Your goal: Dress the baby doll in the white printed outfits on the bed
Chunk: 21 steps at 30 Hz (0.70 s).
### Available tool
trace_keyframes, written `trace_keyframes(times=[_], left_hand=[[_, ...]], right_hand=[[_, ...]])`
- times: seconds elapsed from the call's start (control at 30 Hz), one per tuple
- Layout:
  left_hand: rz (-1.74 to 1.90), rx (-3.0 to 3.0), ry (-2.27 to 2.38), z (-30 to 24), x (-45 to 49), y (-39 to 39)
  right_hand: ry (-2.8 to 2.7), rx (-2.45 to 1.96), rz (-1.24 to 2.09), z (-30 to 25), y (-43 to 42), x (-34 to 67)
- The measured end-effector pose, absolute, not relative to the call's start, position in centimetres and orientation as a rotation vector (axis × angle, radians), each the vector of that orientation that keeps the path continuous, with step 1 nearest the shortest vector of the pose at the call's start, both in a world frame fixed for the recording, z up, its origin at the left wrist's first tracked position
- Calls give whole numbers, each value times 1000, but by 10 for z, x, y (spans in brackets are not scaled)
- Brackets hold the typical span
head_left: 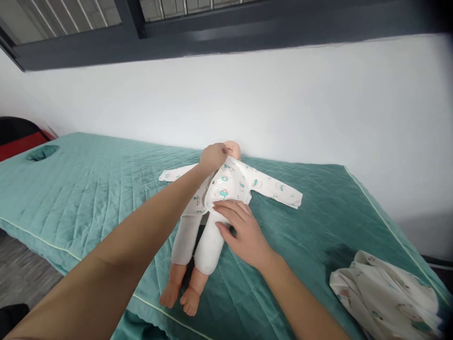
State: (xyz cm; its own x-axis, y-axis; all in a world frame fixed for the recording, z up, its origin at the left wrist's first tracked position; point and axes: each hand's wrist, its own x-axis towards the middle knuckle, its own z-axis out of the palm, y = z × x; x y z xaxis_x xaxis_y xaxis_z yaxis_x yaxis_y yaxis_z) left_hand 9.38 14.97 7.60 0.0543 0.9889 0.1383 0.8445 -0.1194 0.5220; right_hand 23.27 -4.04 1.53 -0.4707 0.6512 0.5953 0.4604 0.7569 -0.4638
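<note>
A baby doll (201,276) lies on its back on the green quilted bed cover, its bare feet towards me and much of its head hidden. It wears a white printed baby shirt (233,182), with both sleeves spread out to the sides and the front flap crossed over. My left hand (213,157) is closed at the collar, just beside the doll's head; its fingertips are mostly hidden. Over the lower hem rests my right hand (244,231), fingers stretched out and thumb apart, touching the shirt and the top of the doll's white leg.
A crumpled white printed cloth (384,295) lies at the right front of the green bed (106,189). The bed has a face hole (42,152) at its far left. A white wall (300,99) runs along the back, below a dark window frame (212,35).
</note>
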Motion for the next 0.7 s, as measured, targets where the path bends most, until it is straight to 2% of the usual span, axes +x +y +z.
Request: trace_keyframes(times=[0.23,0.37,0.53,0.7], left_hand=[[1111,1748,1419,61,65,125],[1343,1561,1506,24,22,84],[1221,1604,1688,-21,-14,19],[1112,1876,1626,-24,-19,-26]], right_hand=[[-2097,-1014,368,9,-28,245],[-2140,-1014,336,10,-30,244],[-2165,-951,161,11,-33,241],[-2186,-907,39,8,-35,241]])
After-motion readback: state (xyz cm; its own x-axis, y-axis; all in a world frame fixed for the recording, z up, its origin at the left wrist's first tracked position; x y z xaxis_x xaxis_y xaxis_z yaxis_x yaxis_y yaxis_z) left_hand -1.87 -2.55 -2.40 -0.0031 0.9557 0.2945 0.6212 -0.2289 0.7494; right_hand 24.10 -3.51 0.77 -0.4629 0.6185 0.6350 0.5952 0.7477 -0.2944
